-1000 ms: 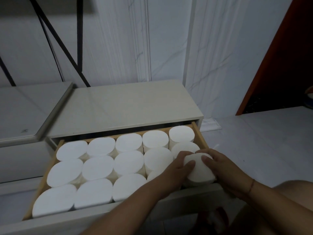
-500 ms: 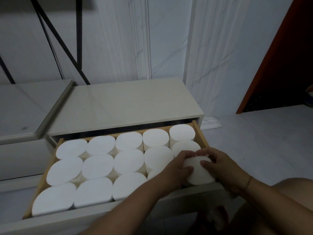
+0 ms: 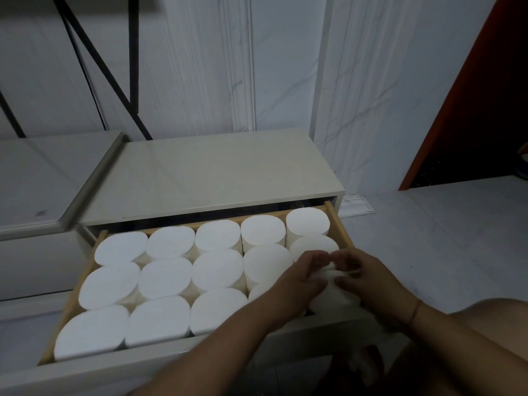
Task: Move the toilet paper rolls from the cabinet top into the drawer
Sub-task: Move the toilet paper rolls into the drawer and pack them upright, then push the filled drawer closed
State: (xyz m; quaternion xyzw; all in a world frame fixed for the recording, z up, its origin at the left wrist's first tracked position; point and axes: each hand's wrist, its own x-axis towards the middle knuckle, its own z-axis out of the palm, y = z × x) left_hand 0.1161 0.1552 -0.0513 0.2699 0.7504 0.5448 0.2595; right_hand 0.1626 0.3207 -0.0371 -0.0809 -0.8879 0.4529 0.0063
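Observation:
The open wooden drawer (image 3: 334, 215) is packed with several upright white toilet paper rolls (image 3: 164, 277) in three rows. At its front right corner one more roll (image 3: 333, 295) stands between my hands. My left hand (image 3: 297, 281) grips its left side and my right hand (image 3: 371, 281) grips its right side, fingertips meeting over its top. Most of this roll is hidden by my hands. The cabinet top (image 3: 211, 172) behind the drawer carries no rolls.
A lower pale surface (image 3: 43, 178) adjoins the cabinet on the left, with black metal struts (image 3: 114, 75) against the marble wall. A red door frame (image 3: 468, 90) stands at right above pale floor tiles. My knee (image 3: 491, 318) is at lower right.
Both hands have closed further over the roll's top, and the roll sits lower in the front right corner of the drawer.

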